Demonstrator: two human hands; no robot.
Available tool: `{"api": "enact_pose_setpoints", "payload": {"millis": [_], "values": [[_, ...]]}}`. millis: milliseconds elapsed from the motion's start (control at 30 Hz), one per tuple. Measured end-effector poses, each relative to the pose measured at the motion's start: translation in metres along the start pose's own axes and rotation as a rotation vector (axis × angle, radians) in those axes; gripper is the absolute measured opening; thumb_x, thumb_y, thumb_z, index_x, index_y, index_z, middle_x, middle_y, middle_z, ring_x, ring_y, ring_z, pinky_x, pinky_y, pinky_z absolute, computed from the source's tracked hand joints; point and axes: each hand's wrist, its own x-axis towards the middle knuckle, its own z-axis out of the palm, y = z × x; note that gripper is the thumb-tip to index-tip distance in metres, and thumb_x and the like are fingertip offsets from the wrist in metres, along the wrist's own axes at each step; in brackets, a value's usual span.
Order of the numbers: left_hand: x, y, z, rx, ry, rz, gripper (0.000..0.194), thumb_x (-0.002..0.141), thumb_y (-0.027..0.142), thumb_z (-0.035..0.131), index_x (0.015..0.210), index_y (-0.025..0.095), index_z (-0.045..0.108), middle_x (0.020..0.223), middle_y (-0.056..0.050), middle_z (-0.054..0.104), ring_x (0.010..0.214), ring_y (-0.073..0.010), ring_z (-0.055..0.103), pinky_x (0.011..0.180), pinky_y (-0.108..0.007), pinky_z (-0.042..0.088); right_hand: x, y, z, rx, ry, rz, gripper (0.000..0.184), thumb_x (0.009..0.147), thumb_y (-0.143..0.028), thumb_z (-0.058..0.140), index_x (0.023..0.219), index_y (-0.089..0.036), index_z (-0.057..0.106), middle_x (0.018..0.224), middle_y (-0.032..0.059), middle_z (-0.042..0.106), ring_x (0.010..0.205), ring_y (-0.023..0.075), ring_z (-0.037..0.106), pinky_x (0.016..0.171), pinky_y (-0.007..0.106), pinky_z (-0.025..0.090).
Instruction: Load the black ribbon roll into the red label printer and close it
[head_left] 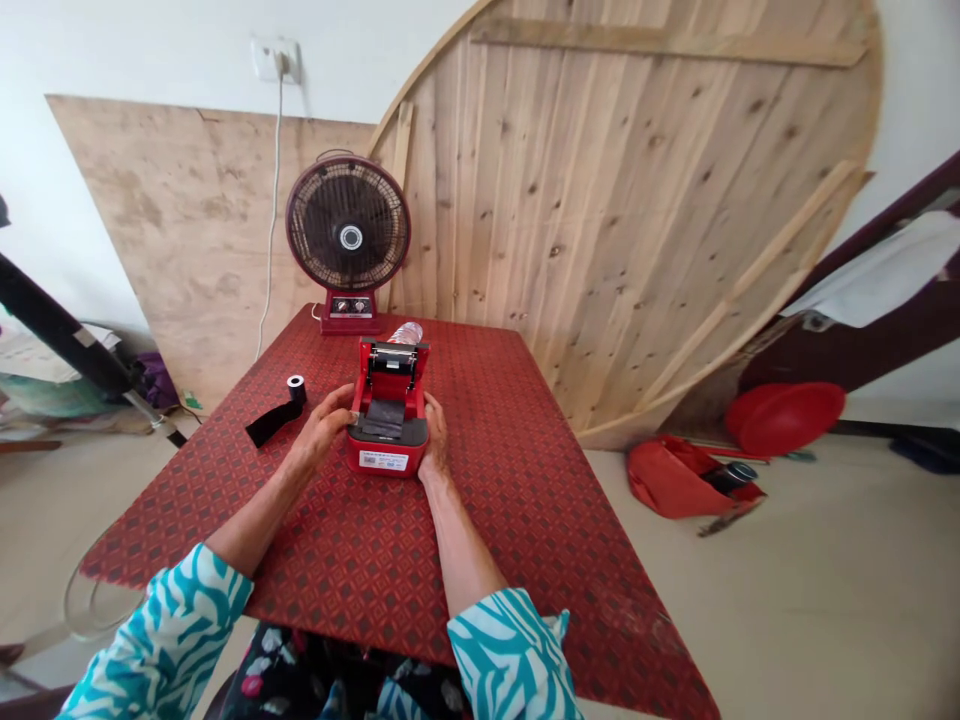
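Observation:
A small red label printer (388, 425) sits on the red patterned table (525, 480) with its lid tipped open, a black roller showing at the top. My left hand (324, 422) rests against its left side, fingers curled round the edge. My right hand (435, 440) lies flat against its right side, fingers pressed to the casing. A black ribbon roll (279, 410) with a loose strip lies to the left of my left hand. A small plastic bottle (406, 333) lies just behind the printer.
A dark red table fan (348, 240) stands at the table's far edge, its cord running up to a wall socket (277, 60). A big round wooden board (637, 200) leans on the wall. Red bowl (784, 415) and red bag (686, 478) on the floor right.

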Motion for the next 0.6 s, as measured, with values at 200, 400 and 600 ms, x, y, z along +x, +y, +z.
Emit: {"api": "enact_pose_setpoints", "payload": {"millis": [200,400,600], "values": [[0.025,0.030,0.013,0.448,-0.189,0.277,0.029,0.068,0.029,0.068,0.095,0.023,0.076,0.096,-0.005,0.074,0.094,-0.0247,0.065,0.089,-0.033,0.047,0.001,0.002,0.000,0.022,-0.009,-0.038,0.044,0.082,-0.052,0.052,0.115,-0.025,0.063,0.121,0.0032,0.065,0.115,0.0183,0.056,0.096,0.033,0.042],[0.078,0.044,0.047,1.013,-0.507,0.279,0.021,0.061,0.011,0.062,0.065,0.027,0.075,0.067,-0.001,0.072,0.066,-0.0208,0.063,0.069,-0.026,0.045,0.003,0.004,0.002,0.082,-0.026,-0.049,0.042,0.081,-0.050,0.053,0.114,-0.026,0.064,0.116,0.0016,0.067,0.112,0.0172,0.057,0.095,0.031,0.044],[0.100,0.040,0.058,1.172,-0.695,0.191,0.019,0.048,0.006,0.067,0.051,0.024,0.067,0.051,0.001,0.065,0.052,-0.0177,0.056,0.058,-0.024,0.040,0.007,0.009,0.005,0.090,0.001,-0.058,0.039,0.080,-0.048,0.054,0.112,-0.027,0.065,0.118,0.0011,0.066,0.114,0.0165,0.055,0.100,0.031,0.041]]}}
